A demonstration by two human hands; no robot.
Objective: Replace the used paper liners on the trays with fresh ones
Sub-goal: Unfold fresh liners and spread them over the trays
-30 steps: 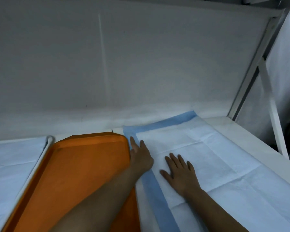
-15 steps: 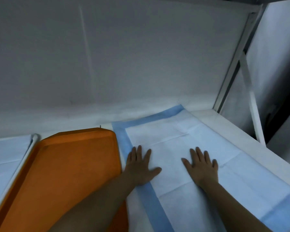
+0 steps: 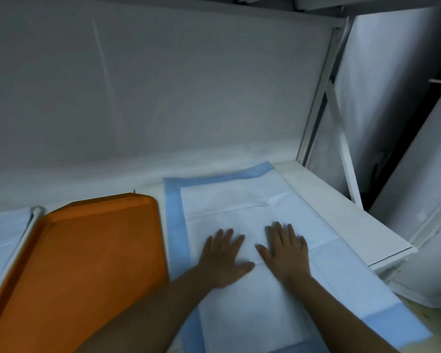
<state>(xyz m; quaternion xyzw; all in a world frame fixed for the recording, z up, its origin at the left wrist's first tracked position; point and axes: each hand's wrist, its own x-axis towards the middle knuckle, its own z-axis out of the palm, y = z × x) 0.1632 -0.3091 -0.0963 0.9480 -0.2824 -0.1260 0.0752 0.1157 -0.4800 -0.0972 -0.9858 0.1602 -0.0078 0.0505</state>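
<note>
A white paper liner with a blue border (image 3: pixel 239 205) lies spread flat on the white shelf, creased where it was folded. My left hand (image 3: pixel 223 258) and my right hand (image 3: pixel 285 247) rest palm down on its middle, side by side, fingers spread and holding nothing. An empty orange tray (image 3: pixel 87 250) sits just left of the liner, its right rim along the liner's blue edge. My left forearm crosses the tray's near right corner.
Another white liner (image 3: pixel 3 233) lies in a pale-rimmed tray at the far left. A grey wall (image 3: pixel 163 98) closes the back. A white metal frame post (image 3: pixel 318 98) and the shelf's right edge (image 3: pixel 354 220) bound the right side.
Both hands have slid over the liner toward its middle and now lie close together; the left hand came off the blue border by the tray. The view has shifted right.
</note>
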